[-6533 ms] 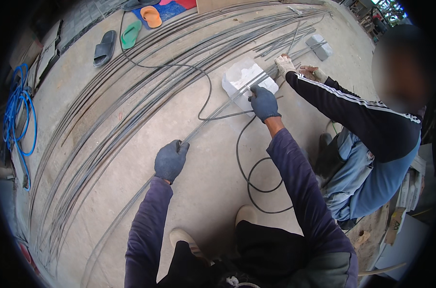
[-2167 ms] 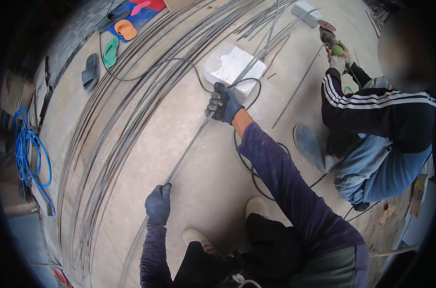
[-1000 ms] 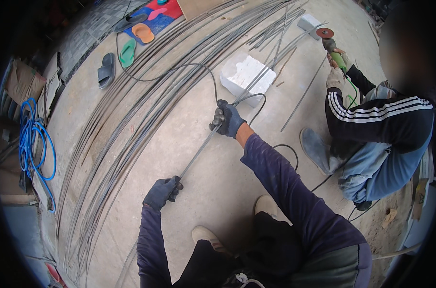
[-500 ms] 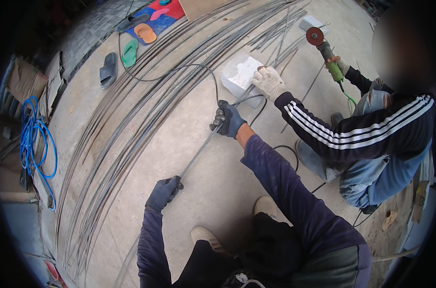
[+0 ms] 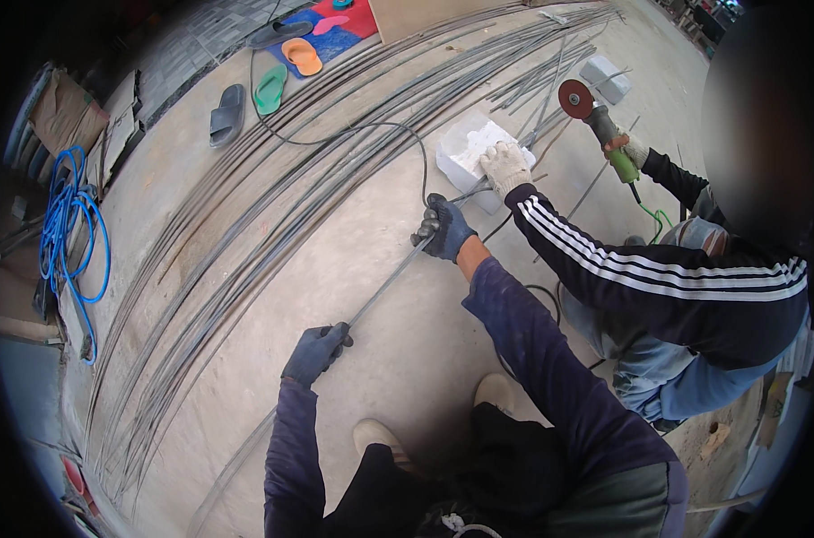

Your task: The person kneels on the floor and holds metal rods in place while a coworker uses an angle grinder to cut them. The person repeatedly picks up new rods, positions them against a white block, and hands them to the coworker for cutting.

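Observation:
My left hand (image 5: pixel 317 352), in a dark glove, is closed round a thin steel rod (image 5: pixel 384 289) low in front of me. Farther along the same rod, my right hand (image 5: pixel 445 229) grips it close to a white block (image 5: pixel 461 152). The rod slants up from lower left toward this block, past my two hands. On the block's top rests the white-gloved hand (image 5: pixel 505 167) of a co-worker crouching at the right. That person's other hand holds a green angle grinder (image 5: pixel 622 161) with a reddish disc (image 5: pixel 575 99), raised clear of the rods.
Many long steel rods (image 5: pixel 245 242) lie in a curved bundle across the floor on the left. A black cable (image 5: pixel 353 125) loops over them. Sandals, including a green one (image 5: pixel 269 90), lie beyond. A coiled blue hose (image 5: pixel 66 206) is at far left; another white block (image 5: pixel 606 79) stands at back right.
The view has shifted a little, so most things sit farther right. Both my hands keep their grip on the rod. The co-worker's grinder has come slightly nearer the white block.

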The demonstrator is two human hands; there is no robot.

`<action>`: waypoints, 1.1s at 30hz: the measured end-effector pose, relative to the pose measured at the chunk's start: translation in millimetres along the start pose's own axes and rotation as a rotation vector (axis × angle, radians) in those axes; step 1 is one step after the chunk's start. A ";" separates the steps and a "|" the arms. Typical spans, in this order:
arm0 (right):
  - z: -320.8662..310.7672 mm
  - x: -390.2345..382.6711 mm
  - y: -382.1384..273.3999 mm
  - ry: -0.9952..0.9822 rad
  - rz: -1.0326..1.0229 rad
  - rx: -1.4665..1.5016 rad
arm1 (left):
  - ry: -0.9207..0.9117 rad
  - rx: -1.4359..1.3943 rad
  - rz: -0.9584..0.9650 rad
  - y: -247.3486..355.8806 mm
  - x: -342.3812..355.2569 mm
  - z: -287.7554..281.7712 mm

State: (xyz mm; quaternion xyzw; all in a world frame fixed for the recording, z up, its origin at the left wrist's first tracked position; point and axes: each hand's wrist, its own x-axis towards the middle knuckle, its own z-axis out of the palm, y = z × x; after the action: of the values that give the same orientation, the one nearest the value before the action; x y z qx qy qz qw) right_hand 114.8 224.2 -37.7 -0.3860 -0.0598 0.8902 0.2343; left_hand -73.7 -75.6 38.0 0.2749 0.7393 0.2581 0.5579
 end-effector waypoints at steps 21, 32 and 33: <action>12.9 -6.9 -1.0 0.141 -0.056 -0.048 | 0.081 0.080 0.006 -12.4 5.2 1.7; 5.6 -3.5 -4.7 0.089 -0.035 -0.024 | 0.055 0.063 -0.016 -2.4 4.1 3.7; 6.8 -1.8 -6.5 0.093 -0.031 -0.022 | 0.065 0.065 -0.017 -0.5 4.2 3.9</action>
State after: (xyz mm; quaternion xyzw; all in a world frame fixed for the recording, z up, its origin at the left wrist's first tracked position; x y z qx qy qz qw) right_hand 113.4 229.6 -29.9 -0.4282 -0.0646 0.8670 0.2466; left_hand -71.0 -72.7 33.9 0.2783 0.7672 0.2379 0.5266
